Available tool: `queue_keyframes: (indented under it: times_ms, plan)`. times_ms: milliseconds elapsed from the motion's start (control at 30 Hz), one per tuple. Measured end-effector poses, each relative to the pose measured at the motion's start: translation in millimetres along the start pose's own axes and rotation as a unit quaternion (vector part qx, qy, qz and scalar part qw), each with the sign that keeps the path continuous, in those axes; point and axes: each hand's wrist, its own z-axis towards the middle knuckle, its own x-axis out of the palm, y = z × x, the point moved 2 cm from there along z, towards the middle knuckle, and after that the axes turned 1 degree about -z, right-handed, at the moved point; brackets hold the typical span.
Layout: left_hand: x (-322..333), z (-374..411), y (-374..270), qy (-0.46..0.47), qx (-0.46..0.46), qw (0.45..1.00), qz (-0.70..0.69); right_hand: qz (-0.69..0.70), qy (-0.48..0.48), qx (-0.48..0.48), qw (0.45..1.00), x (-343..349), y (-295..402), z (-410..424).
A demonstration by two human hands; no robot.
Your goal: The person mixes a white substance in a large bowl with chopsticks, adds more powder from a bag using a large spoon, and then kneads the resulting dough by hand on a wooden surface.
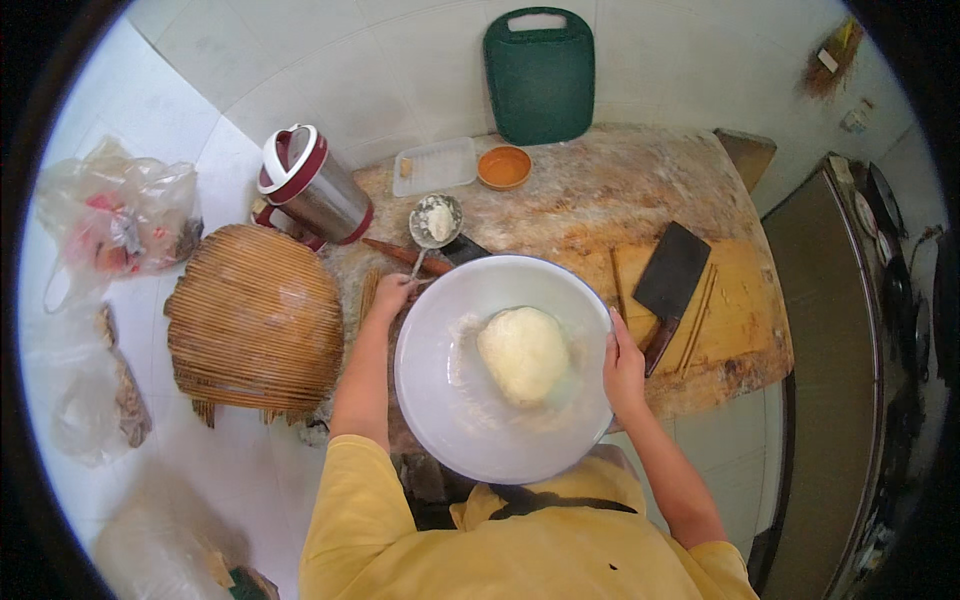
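A wide white basin (435, 405) with a blue rim sits right in front of my body. Inside it lies a smooth, pale lump of dough (523, 354), and some flour is smeared on the basin wall beside it. My right hand (624, 367) grips the basin's right rim. At the basin's upper left, my left hand (392, 294) holds the handle of a metal ladle (422, 251). White flour (440, 223) fills part of the ladle's bowl. The fingertips of the left hand are partly hidden.
On the worn wooden table (570, 195) are a cleaver (673, 270), thin sticks on a cutting board (739, 300), an orange bowl (504, 168) and a clear plastic tray (435, 166). A steel jug-shaped appliance (322, 195) and a slatted round lid (255, 322) stand left. A green board (540, 86) leans on the wall.
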Motion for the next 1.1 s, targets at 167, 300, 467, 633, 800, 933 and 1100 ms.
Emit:
queue_keyframes:
  times_ms: [167,300,467,633,800,933,1100]
  plan:
    - [-8,-11,-17,-0.045,0.022,0.997,-0.065,-0.016,0.032,0.06,0.998,-6,8,-1]
    - [-40,-79,-100,-0.012,0.005,0.99,-0.14,-0.007,0.004,0.012,1.0,-1,-4,-1]
    - [-29,-178,-129,0.057,0.034,0.993,-0.098,-0.019,0.015,0.022,0.999,-2,1,0]
    - [26,-243,-116,-0.017,0.24,0.957,0.163,-0.012,0.022,0.02,0.999,-1,0,0]
    - [42,-266,-115,-0.076,0.287,0.878,0.374,-0.004,0.021,0.021,1.0,-1,-3,-1]
    - [35,-272,-114,-0.133,0.3,0.88,0.345,0.003,0.015,0.015,1.0,-1,-3,-1]
    - [18,-263,-102,-0.177,0.279,0.923,0.196,-0.004,0.014,0.021,1.0,1,-3,-1]
